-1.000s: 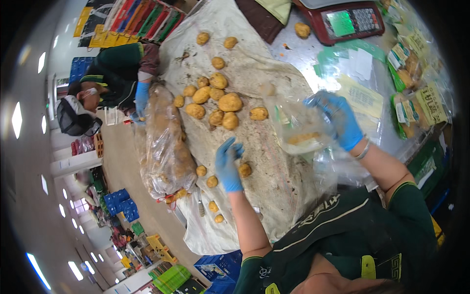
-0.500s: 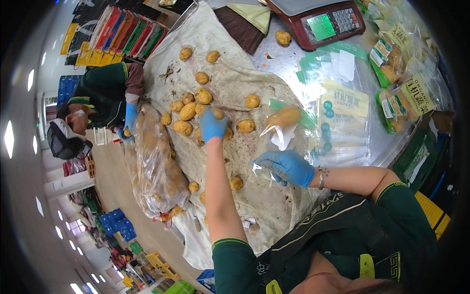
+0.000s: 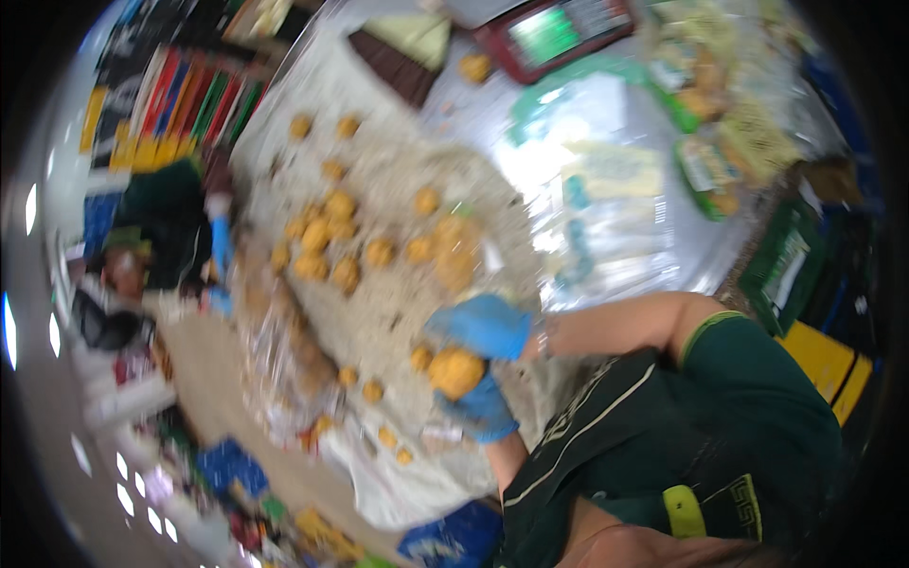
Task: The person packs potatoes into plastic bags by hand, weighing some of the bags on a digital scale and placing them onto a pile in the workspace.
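My left hand, in a blue glove, is closed round a yellow potato near the front of the cloth-covered table. Just above it my right hand, also gloved in blue, has its fingers curled at the mouth end of a clear plastic bag that has potatoes in it. Motion blur softens the bag's outline and the right fingertips. A smaller potato lies beside the hands. Farther left, a cluster of loose potatoes rests on the soiled pale cloth.
A red scale and a dark-bristled brush are at the back. Flat printed bags lie on the metal tabletop, with filled potato packs farther right. At left, a co-worker reaches to a large plastic sack of potatoes.
My left hand has come back from the potato cluster toward my body with a potato. My right hand and the bag have shifted left over the cloth. The whole view has turned and blurred.
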Available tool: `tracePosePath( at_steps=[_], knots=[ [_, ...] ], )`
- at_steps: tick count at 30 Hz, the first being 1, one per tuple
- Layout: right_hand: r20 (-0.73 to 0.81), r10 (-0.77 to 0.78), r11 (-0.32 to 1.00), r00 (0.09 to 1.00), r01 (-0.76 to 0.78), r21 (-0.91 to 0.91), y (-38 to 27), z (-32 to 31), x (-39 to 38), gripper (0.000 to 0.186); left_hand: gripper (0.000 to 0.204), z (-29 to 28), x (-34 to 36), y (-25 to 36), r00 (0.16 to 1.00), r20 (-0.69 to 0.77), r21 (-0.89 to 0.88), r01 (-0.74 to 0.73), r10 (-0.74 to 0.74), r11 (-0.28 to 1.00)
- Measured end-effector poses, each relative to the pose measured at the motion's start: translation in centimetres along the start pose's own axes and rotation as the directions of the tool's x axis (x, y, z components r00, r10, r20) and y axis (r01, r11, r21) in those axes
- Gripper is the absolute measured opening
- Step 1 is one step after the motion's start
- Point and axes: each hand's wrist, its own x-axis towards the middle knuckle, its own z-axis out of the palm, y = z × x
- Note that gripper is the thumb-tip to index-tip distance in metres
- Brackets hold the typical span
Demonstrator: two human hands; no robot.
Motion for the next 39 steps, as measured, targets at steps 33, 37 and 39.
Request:
tracePosePath(
  at_steps=[33, 37, 39],
  knots=[
    [-0.507, -0.116, 0.675, 0.854, -0.307, -0.671, -6.1, -46.8, 24.5, 0.027, 0.029, 3.6, -2.4, -1.2, 0.86, 0.465, 0.826, -0.335, -0.211, 0.453],
    [-0.552, -0.101, 0.927, 0.828, -0.122, -0.354, -1.1, -48.5, 24.0, 0.034, 0.029, 3.7, -0.6, -1.1, 0.863, 0.441, 0.877, -0.357, -0.245, 0.321],
    [-0.586, -0.233, 0.911, 0.776, -0.036, -0.41, -4.4, -46.5, 22.9, 0.042, 0.029, 3.0, -0.1, -1.5, 0.86, 0.451, 0.878, -0.38, -0.238, 0.289]
  ],
)
